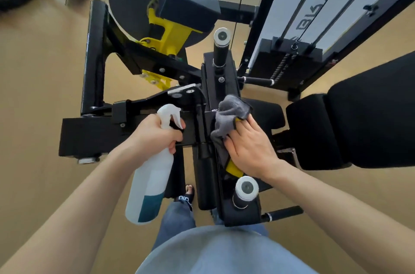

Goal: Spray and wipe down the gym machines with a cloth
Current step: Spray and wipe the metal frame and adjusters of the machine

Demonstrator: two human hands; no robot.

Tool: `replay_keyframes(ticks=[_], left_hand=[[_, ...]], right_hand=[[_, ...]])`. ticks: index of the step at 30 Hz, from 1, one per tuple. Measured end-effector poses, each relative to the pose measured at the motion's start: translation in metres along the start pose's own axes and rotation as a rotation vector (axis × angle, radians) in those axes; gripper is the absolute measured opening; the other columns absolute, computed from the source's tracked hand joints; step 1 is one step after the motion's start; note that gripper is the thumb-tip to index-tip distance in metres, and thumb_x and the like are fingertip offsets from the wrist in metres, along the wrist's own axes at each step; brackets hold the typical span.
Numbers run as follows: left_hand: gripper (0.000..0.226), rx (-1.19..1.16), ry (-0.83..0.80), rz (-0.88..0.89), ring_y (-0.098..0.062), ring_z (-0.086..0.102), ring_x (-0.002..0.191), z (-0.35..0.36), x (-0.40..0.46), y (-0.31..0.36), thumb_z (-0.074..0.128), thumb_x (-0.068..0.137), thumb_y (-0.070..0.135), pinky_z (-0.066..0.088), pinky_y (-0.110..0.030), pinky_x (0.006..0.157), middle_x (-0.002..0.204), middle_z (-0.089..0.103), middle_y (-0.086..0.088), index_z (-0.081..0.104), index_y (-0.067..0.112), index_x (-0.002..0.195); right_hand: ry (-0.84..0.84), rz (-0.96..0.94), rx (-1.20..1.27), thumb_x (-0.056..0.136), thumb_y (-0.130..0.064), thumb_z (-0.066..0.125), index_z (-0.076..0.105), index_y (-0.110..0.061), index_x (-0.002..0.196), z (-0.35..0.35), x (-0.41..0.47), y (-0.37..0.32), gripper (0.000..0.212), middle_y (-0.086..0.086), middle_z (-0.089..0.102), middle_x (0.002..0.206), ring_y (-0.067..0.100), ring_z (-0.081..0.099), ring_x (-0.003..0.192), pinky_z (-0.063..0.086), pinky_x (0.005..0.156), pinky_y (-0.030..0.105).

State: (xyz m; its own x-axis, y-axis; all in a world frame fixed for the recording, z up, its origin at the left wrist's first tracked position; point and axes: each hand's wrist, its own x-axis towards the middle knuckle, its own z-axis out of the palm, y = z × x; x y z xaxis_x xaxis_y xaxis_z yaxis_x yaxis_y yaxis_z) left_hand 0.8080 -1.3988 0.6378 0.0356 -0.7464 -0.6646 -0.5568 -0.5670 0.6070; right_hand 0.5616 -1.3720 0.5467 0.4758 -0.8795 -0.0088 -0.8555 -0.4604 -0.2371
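My left hand grips the spray bottle, my right hand presses the cloth flat on the machine frame, where it may snag on a bolt.

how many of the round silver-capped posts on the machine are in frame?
2. One silver-capped black post stands at the far end of the black machine frame; the other silver-capped post is at the near end, just below the right hand. Others may be hidden.
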Motion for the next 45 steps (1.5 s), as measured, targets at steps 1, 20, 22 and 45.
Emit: replay_keyframes(ticks=[1, 20, 22, 45], left_hand=[[0.016, -0.016, 0.006, -0.006, -0.013, 0.060, 0.052, 0.003, 0.001, 0.002, 0.064, 0.087, -0.001, 0.050, -0.026, 0.065, 0.054, 0.059, -0.006, 0.072, 0.009, 0.097], [0.018, -0.102, 0.032, -0.033, -0.018, 0.057, 0.054, 0.005, 0.009, -0.002, 0.065, 0.087, 0.000, 0.051, -0.035, 0.075, 0.052, 0.056, -0.007, 0.073, 0.013, 0.094], [0.018, -0.108, 0.008, -0.035, -0.019, 0.058, 0.055, 0.003, 0.011, -0.002, 0.065, 0.087, 0.000, 0.051, -0.036, 0.074, 0.053, 0.055, -0.008, 0.073, 0.013, 0.095], [0.023, -0.177, -0.038, 0.040, -0.018, 0.054, 0.053, -0.005, -0.001, -0.004, 0.062, 0.087, -0.008, 0.050, -0.035, 0.072, 0.055, 0.053, -0.010, 0.070, 0.011, 0.096]], right_hand=[[0.005, -0.018, -0.008, 0.105, -0.031, 0.034, 0.054, -0.013, 0.142, -0.001, 0.003, 0.006, 0.046, 0.007, 0.052, 0.147, 0.025, 0.035, 0.145, 0.016, 0.124, 0.047], [-0.044, -0.164, -0.152, 0.106, -0.036, 0.025, 0.042, -0.021, 0.150, -0.008, 0.092, 0.044, 0.050, 0.000, 0.047, 0.153, 0.021, 0.027, 0.150, 0.009, 0.125, 0.051], [-0.047, -0.168, -0.164, 0.105, -0.036, 0.025, 0.043, -0.022, 0.150, -0.008, 0.105, 0.044, 0.050, -0.001, 0.047, 0.152, 0.022, 0.027, 0.150, 0.007, 0.125, 0.053], [0.090, 0.132, 0.021, 0.105, -0.025, 0.030, 0.054, -0.002, 0.139, 0.003, 0.058, 0.028, 0.048, 0.016, 0.057, 0.138, 0.031, 0.044, 0.138, 0.024, 0.122, 0.048]])
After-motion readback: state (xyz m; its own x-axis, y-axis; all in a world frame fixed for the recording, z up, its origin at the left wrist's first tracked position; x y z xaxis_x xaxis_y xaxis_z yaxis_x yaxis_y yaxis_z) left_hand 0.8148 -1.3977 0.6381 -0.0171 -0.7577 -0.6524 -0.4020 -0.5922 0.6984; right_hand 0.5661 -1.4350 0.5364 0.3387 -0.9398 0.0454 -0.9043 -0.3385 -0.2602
